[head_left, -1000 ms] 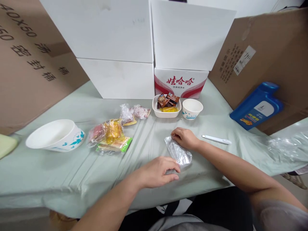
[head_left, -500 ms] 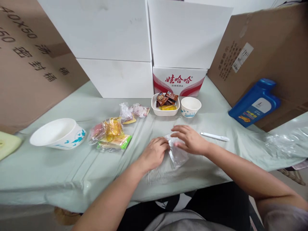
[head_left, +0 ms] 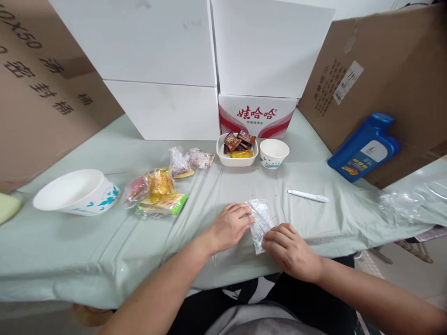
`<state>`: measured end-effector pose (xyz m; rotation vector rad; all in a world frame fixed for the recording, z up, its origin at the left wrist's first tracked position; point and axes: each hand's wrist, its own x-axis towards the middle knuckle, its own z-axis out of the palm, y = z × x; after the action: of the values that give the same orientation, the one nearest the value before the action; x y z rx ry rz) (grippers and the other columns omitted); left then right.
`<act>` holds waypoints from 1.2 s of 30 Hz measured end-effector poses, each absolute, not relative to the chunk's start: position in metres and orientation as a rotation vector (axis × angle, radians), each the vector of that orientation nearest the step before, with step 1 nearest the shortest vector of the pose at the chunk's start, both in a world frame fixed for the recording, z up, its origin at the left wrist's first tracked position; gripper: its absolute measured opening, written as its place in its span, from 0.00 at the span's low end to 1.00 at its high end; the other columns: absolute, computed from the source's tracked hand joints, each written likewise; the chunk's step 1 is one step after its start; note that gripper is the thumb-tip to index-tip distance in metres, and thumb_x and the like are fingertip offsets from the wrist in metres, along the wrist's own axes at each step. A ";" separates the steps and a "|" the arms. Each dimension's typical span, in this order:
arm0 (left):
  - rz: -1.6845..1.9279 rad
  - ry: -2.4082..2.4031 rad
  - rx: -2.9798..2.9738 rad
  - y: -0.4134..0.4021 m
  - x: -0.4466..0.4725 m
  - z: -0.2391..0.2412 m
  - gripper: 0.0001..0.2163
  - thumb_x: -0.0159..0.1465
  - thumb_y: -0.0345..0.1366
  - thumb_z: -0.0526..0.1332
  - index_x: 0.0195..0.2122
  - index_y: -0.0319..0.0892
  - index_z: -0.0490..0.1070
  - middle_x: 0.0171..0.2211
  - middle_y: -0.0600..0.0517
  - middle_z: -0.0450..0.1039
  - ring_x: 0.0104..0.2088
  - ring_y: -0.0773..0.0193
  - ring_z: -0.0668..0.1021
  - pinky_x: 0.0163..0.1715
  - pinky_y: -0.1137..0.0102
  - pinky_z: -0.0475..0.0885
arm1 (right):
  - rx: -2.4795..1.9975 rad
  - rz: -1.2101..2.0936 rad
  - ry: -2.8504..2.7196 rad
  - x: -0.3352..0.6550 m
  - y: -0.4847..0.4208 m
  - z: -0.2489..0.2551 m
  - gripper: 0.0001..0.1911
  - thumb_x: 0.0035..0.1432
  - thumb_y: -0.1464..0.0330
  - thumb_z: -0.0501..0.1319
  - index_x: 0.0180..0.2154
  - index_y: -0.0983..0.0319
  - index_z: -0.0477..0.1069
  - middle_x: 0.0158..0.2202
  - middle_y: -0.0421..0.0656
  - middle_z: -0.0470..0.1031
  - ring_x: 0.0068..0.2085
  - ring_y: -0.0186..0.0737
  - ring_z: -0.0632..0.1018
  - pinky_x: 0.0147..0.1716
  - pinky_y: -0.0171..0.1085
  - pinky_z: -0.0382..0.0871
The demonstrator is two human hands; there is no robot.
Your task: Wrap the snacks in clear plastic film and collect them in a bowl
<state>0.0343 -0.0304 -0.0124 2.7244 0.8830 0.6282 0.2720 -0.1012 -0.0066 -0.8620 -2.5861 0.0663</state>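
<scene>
A crinkled clear plastic bag (head_left: 261, 217) lies flat on the cloth-covered table in front of me. My left hand (head_left: 231, 227) is closed at its upper left edge, fingers curled onto the film. Lower down, at the bag's right side, my right hand (head_left: 292, 251) has its fingers pressed together on the plastic; its thumb is hidden. Right of the bag, apart from both hands, rests a slim white utility knife (head_left: 308, 196). Several wrapped snacks (head_left: 161, 186) form a loose group to the left of my left hand.
At the back, a white dish (head_left: 238, 162) holds brown and yellow packets, beside a small paper bowl (head_left: 274, 160). A larger paper bowl (head_left: 78, 193) stands left. White boxes (head_left: 164, 111) wall the rear. A blue bottle (head_left: 365, 146) and crumpled clear plastic (head_left: 401, 204) are at right.
My right hand has come down from above the bag to its lower right side. The bag now lies flatter and straighter. My left hand stays at its left edge.
</scene>
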 end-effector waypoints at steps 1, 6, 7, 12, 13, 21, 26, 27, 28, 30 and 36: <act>0.621 0.858 2.726 -0.030 0.033 -0.013 0.13 0.65 0.26 0.54 0.45 0.45 0.75 0.48 0.48 0.75 0.57 0.57 0.72 0.56 0.58 0.66 | -0.851 0.094 -2.560 0.271 -0.098 -0.001 0.13 0.64 0.75 0.52 0.46 0.61 0.71 0.44 0.47 0.78 0.47 0.44 0.75 0.47 0.46 0.68; 0.550 0.815 2.689 -0.025 0.027 -0.012 0.18 0.63 0.22 0.52 0.47 0.47 0.75 0.53 0.52 0.74 0.59 0.59 0.71 0.58 0.58 0.66 | -0.864 0.315 -2.452 0.263 -0.065 0.025 0.10 0.66 0.72 0.51 0.43 0.62 0.70 0.37 0.46 0.77 0.40 0.40 0.76 0.40 0.40 0.70; 0.539 0.814 2.687 -0.024 0.026 -0.011 0.19 0.62 0.21 0.52 0.47 0.48 0.75 0.53 0.52 0.74 0.59 0.59 0.71 0.58 0.58 0.66 | -0.900 0.365 -2.432 0.261 -0.055 0.027 0.11 0.67 0.72 0.50 0.43 0.62 0.70 0.36 0.46 0.77 0.37 0.39 0.76 0.37 0.38 0.70; 0.565 0.794 2.694 -0.019 0.025 -0.013 0.21 0.61 0.20 0.51 0.46 0.48 0.76 0.50 0.53 0.76 0.53 0.62 0.75 0.58 0.60 0.68 | -1.195 0.384 -2.477 0.249 -0.007 0.013 0.11 0.66 0.71 0.52 0.44 0.63 0.72 0.38 0.46 0.77 0.36 0.38 0.78 0.36 0.35 0.68; 0.593 0.785 2.699 -0.019 0.025 -0.014 0.20 0.62 0.20 0.52 0.45 0.48 0.76 0.49 0.53 0.76 0.52 0.62 0.76 0.57 0.60 0.69 | -1.263 0.321 -2.512 0.247 -0.002 0.007 0.11 0.66 0.71 0.53 0.43 0.63 0.73 0.38 0.46 0.77 0.36 0.39 0.77 0.35 0.35 0.67; 1.077 0.809 2.689 -0.028 0.029 -0.009 0.16 0.62 0.22 0.52 0.46 0.40 0.73 0.46 0.46 0.76 0.52 0.57 0.74 0.52 0.59 0.72 | -1.358 0.008 -2.560 0.240 -0.002 -0.020 0.12 0.67 0.67 0.52 0.43 0.62 0.73 0.36 0.45 0.73 0.32 0.36 0.73 0.30 0.34 0.59; 0.827 0.819 2.726 -0.027 0.034 -0.013 0.08 0.63 0.28 0.58 0.40 0.43 0.75 0.42 0.49 0.77 0.51 0.54 0.75 0.50 0.58 0.71 | -1.435 -0.024 -2.457 0.245 0.005 -0.020 0.11 0.66 0.68 0.53 0.40 0.62 0.73 0.35 0.46 0.73 0.36 0.41 0.73 0.35 0.36 0.63; 0.811 0.833 2.718 -0.026 0.034 -0.015 0.08 0.63 0.28 0.58 0.39 0.43 0.75 0.42 0.49 0.77 0.51 0.54 0.75 0.50 0.58 0.71 | -1.490 -0.056 -2.395 0.248 0.009 -0.019 0.11 0.66 0.70 0.53 0.39 0.63 0.74 0.35 0.47 0.74 0.37 0.43 0.73 0.37 0.38 0.64; 0.808 0.837 2.711 -0.025 0.034 -0.017 0.08 0.63 0.28 0.58 0.40 0.44 0.76 0.43 0.49 0.77 0.51 0.55 0.75 0.50 0.58 0.71 | -1.541 -0.086 -2.325 0.251 0.012 -0.018 0.10 0.65 0.71 0.53 0.38 0.63 0.74 0.36 0.49 0.74 0.39 0.45 0.73 0.40 0.40 0.66; 0.814 0.830 2.706 -0.022 0.033 -0.019 0.09 0.63 0.27 0.58 0.40 0.44 0.76 0.45 0.49 0.77 0.52 0.55 0.76 0.51 0.58 0.70 | -1.557 -0.114 -2.208 0.257 0.016 -0.014 0.09 0.63 0.74 0.54 0.39 0.64 0.74 0.39 0.51 0.74 0.42 0.48 0.73 0.44 0.44 0.67; 0.824 0.841 2.697 -0.023 0.032 -0.017 0.07 0.62 0.28 0.59 0.39 0.42 0.75 0.44 0.47 0.77 0.50 0.56 0.77 0.52 0.59 0.71 | -0.922 0.112 -2.411 0.252 -0.017 -0.016 0.13 0.63 0.70 0.57 0.49 0.64 0.70 0.52 0.51 0.74 0.57 0.47 0.71 0.55 0.47 0.68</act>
<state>0.0318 -0.0226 -0.0166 2.6966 0.8408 0.8236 0.2518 -0.0175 -0.0159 -0.9221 -2.4111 0.1118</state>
